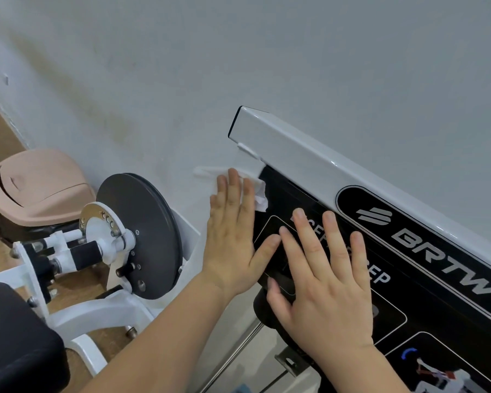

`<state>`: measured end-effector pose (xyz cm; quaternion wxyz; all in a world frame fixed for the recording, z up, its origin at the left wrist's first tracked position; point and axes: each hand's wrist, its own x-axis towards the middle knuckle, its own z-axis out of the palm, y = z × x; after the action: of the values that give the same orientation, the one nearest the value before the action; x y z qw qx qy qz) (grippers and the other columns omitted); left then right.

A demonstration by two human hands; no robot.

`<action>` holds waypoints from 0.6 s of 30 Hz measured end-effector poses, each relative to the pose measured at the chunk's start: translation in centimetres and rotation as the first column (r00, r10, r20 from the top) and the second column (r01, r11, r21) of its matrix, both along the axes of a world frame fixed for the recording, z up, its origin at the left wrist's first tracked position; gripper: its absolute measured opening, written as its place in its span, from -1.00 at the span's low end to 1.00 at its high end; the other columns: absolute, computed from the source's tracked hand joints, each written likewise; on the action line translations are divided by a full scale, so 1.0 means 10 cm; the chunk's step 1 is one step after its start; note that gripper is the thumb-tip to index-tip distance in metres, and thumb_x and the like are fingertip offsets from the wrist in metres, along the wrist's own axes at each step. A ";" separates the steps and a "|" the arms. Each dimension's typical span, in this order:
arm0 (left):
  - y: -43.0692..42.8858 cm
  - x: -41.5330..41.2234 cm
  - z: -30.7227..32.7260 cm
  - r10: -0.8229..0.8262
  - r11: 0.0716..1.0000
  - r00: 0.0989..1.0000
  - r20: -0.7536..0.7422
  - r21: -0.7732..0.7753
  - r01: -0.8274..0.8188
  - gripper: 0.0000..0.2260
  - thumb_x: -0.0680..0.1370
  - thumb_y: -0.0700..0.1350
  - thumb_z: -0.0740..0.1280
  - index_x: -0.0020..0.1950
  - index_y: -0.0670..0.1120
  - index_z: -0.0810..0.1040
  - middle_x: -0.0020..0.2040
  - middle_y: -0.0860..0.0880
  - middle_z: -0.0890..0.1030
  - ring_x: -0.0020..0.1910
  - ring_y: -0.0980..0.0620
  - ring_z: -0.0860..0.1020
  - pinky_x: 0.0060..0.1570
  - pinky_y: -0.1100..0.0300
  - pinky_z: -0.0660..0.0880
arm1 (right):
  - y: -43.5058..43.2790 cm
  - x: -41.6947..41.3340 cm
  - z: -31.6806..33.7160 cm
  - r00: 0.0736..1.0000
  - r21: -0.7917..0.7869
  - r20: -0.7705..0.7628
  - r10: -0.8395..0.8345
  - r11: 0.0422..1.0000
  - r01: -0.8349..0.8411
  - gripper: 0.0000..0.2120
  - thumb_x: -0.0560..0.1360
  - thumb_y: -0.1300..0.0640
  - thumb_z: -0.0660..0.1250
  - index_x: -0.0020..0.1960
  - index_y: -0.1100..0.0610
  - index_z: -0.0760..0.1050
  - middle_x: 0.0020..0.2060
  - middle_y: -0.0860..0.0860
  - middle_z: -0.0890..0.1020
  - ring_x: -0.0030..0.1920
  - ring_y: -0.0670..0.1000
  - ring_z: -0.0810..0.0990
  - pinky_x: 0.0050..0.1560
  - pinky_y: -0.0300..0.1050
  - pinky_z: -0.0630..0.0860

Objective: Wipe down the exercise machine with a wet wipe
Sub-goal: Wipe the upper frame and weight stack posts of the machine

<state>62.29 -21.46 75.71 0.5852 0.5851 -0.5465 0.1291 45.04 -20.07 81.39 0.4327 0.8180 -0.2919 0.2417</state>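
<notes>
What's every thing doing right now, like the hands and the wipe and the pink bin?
left hand: fingers straight, pressing the wet wipe against the edge of the machine panel.
right hand: fingers spread, flat on the machine panel, holding nothing.
wet wipe: crumpled, pinned under the left hand's fingers.
machine panel: touched by both hands.
pink bin: lid shut.
grey disc: upright on its axle.

Left hand (233, 239) and right hand (323, 282) both flat, fingers straight. Left one's further forward, thumb maybe touching the right index finger.
</notes>
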 end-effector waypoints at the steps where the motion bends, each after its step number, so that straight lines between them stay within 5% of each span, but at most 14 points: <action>1: 0.00 0.00 0.09 0.005 1.000 1.000 0.013 0.019 -0.006 -0.23 0.64 0.35 -0.10 0.64 -0.12 -0.23 0.65 -0.18 -0.25 0.63 -0.20 -0.28 0.56 -0.31 -0.14 | 0.00 0.00 0.00 1.000 0.000 0.010 0.003 1.000 -0.003 -0.27 0.50 -0.21 0.33 0.57 0.13 0.36 0.63 0.05 0.22 0.64 0.20 0.11 0.62 0.25 -0.04; 6: 0.01 0.04 0.34 -0.074 0.997 0.997 0.011 -0.028 0.075 -0.27 0.65 0.30 -0.14 0.65 -0.17 -0.16 0.66 -0.15 -0.23 0.63 -0.14 -0.27 0.58 -0.25 -0.17 | 0.01 0.00 0.01 1.000 0.008 0.009 -0.004 1.000 0.004 -0.21 0.51 -0.21 0.31 0.63 0.14 0.25 0.64 0.06 0.20 0.65 0.19 0.09 0.63 0.24 -0.04; 14: 0.12 -0.05 -0.53 -0.062 0.998 0.996 -0.066 0.013 0.063 -0.37 0.71 0.20 -0.10 0.66 -0.13 -0.15 0.67 -0.17 -0.17 0.64 -0.22 -0.18 0.55 -0.34 -0.02 | 0.02 0.00 0.00 1.000 0.011 -0.016 -0.012 1.000 0.012 -0.25 0.51 -0.22 0.31 0.60 0.12 0.31 0.64 0.08 0.19 0.65 0.23 0.08 0.63 0.25 -0.08; 18: 0.10 0.00 -0.07 -0.109 0.993 0.992 -0.070 0.028 0.111 -0.36 0.69 0.22 -0.09 0.65 -0.07 -0.21 0.66 -0.13 -0.25 0.63 -0.15 -0.28 0.58 -0.27 -0.15 | 0.02 0.02 0.00 1.000 0.018 -0.005 -0.017 1.000 0.017 -0.25 0.50 -0.22 0.32 0.59 0.11 0.33 0.65 0.07 0.19 0.65 0.22 0.09 0.62 0.25 -0.08</action>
<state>62.25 -20.50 74.98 0.6005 0.5673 -0.5594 0.0680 45.21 -19.84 81.41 0.4282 0.8199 -0.3001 0.2333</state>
